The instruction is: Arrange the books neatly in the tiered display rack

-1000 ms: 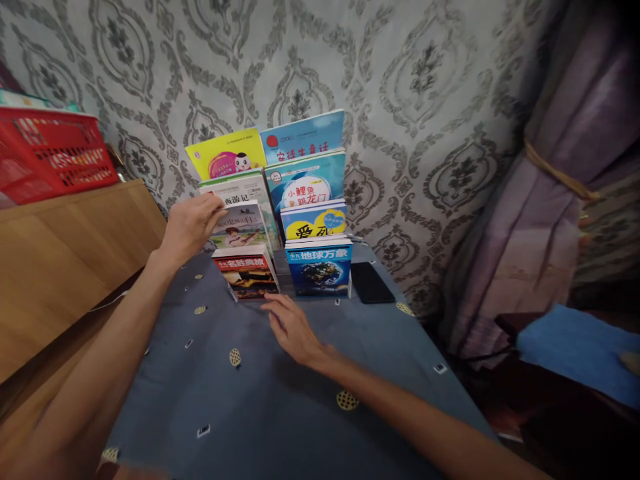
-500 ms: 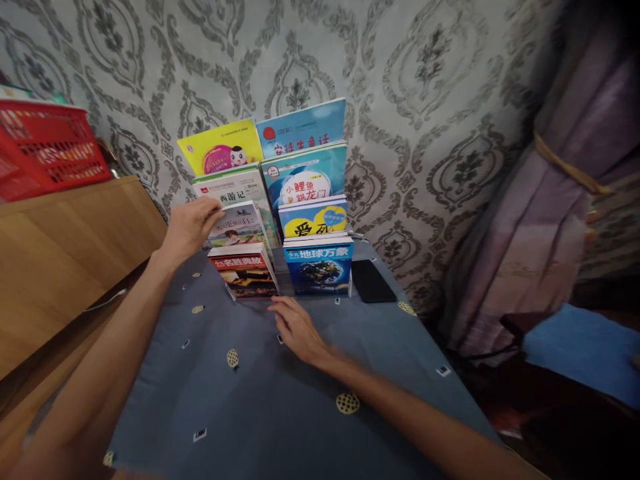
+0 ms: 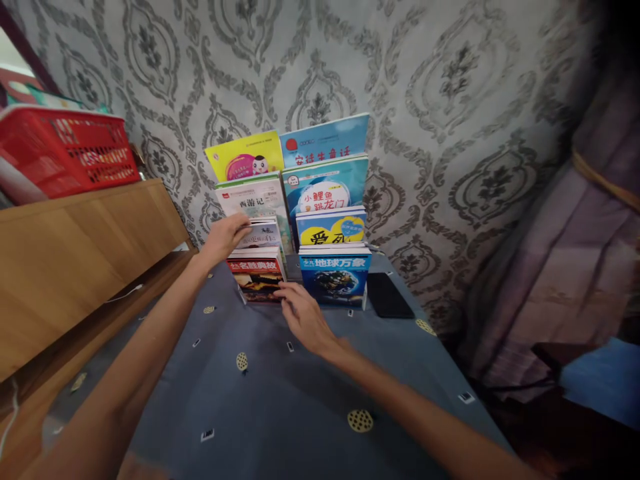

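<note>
Upright books stand in two columns on the table, facing me. My left hand [image 3: 227, 238] pinches the upper left corner of a pale book [image 3: 260, 235] with a landscape cover, its lower part hidden behind the front red-titled book [image 3: 255, 275]. Behind it is a taller white-green book [image 3: 253, 200], then a yellow book [image 3: 245, 157]. My right hand [image 3: 305, 319] has its fingers stretched out, fingertips at the right edge of the red-titled book. On the right, the blue globe book [image 3: 335, 277] stands before a yellow-and-blue book [image 3: 333, 230], a teal book [image 3: 325, 187] and a light blue book [image 3: 327, 137].
A black phone-like slab [image 3: 390, 295] lies right of the books on the grey-blue tablecloth [image 3: 280, 407]. A red basket [image 3: 70, 150] sits on a wooden cabinet [image 3: 95, 260] at left. Patterned wallpaper rises behind; a tied curtain [image 3: 545, 267] hangs at right.
The pale book in my left hand has sunk lower behind the red-titled book. My right hand has come up to the red-titled book's edge. The whole view has shifted slightly.
</note>
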The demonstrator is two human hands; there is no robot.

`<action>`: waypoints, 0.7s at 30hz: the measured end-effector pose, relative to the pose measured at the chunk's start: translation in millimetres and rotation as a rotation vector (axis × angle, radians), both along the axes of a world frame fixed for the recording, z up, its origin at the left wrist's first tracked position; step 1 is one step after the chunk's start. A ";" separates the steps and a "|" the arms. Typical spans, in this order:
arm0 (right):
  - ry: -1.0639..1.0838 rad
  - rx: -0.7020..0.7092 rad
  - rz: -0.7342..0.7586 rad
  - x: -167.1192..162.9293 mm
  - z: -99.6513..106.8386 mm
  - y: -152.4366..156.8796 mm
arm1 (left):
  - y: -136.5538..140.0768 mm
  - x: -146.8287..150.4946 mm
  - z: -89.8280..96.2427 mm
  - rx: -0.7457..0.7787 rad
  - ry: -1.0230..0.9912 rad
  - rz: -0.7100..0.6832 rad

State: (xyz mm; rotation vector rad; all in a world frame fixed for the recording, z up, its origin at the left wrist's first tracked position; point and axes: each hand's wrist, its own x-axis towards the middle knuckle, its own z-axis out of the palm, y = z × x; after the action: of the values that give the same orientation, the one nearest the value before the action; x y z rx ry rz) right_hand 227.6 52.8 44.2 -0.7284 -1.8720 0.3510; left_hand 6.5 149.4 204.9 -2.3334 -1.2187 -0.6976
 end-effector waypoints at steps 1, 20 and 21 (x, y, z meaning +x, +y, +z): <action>0.004 0.017 0.003 1.9 7.6 1.9 | -0.5 -1.2 -3.4 0.009 -0.008 -0.006; 0.050 -0.196 -0.160 -24.8 73.1 82.7 | 0.0 -32.0 -52.7 -0.032 -0.617 0.223; 0.048 -0.186 -0.164 -26.2 72.8 84.8 | 3.0 -33.8 -54.7 -0.098 -0.627 0.213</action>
State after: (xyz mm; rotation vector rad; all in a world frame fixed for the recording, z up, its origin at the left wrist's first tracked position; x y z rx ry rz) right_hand 201.4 137.6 117.1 -0.9845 -1.7361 0.4370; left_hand -27.3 152.4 150.1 -2.0697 -1.7603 -1.3780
